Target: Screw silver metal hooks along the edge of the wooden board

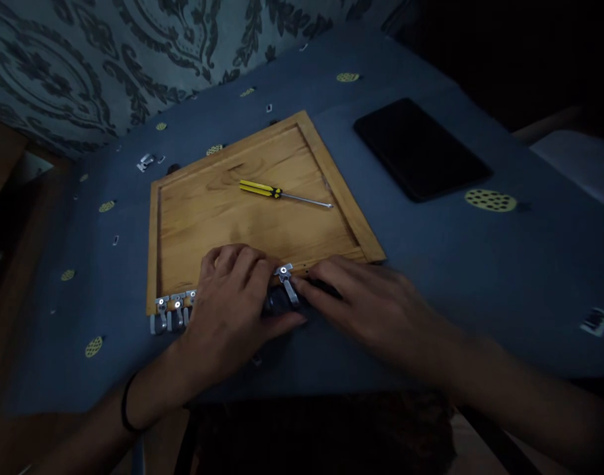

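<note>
A framed wooden board (197, 231) lies on the cloth-covered table. Its front edge carries metal hooks (177, 305), several at the left end, each with a screw head, and partly hidden behind my left hand. My left hand (232, 297) is closed over that front edge, fingers curled on top, thumb stretched out below. Another metal hook (286, 284) sits on the edge between my hands, a screw head showing in it. My right hand (371, 300) is closed at this hook, one fingertip touching it. A yellow and black screwdriver (262, 189) rests on the board.
A dark tablet-like slab (420, 148) lies to the right of the board. Small metal hardware (146, 161) sits beyond the board's far left corner. The blue cloth (430, 257) has yellow pineapple prints. A patterned curtain or wall covering (148, 46) rises behind the table.
</note>
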